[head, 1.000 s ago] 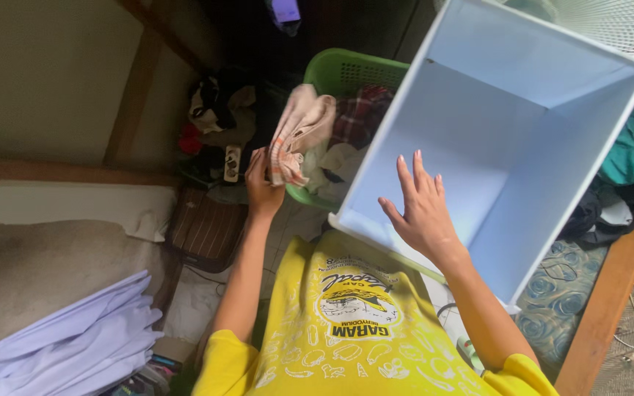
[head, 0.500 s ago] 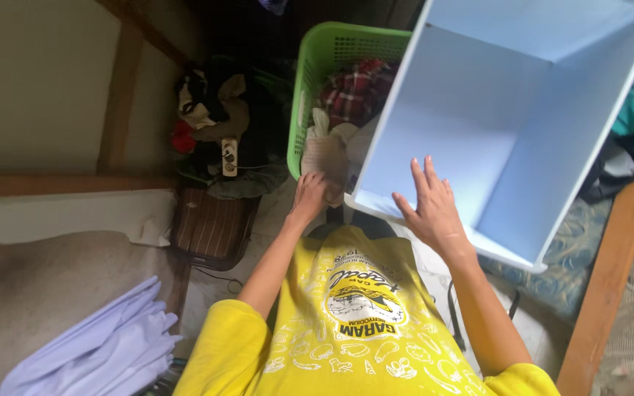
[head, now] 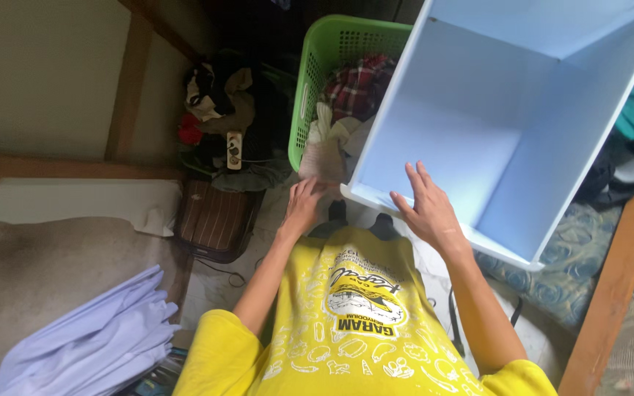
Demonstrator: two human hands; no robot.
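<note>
In the middle of the frame, the right hand (head: 428,209) rests on the blue bin (head: 511,110) rim, fingers spread. The left hand (head: 304,205) touches a pale cloth (head: 324,158) by the green basket (head: 310,81), fingers loosely open. The tilted bin could slip, because only 1 flat hand steadies it.

Room: plain wall (head: 31,73), slanted wooden beam (head: 128,81), wooden bed frame (head: 610,293), tiled floor (head: 207,282), dim daylight.

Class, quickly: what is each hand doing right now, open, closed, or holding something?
Left hand: open, fingers on a pale cloth at the green basket, not gripping it.
Right hand: open, flat on the white bin.
</note>
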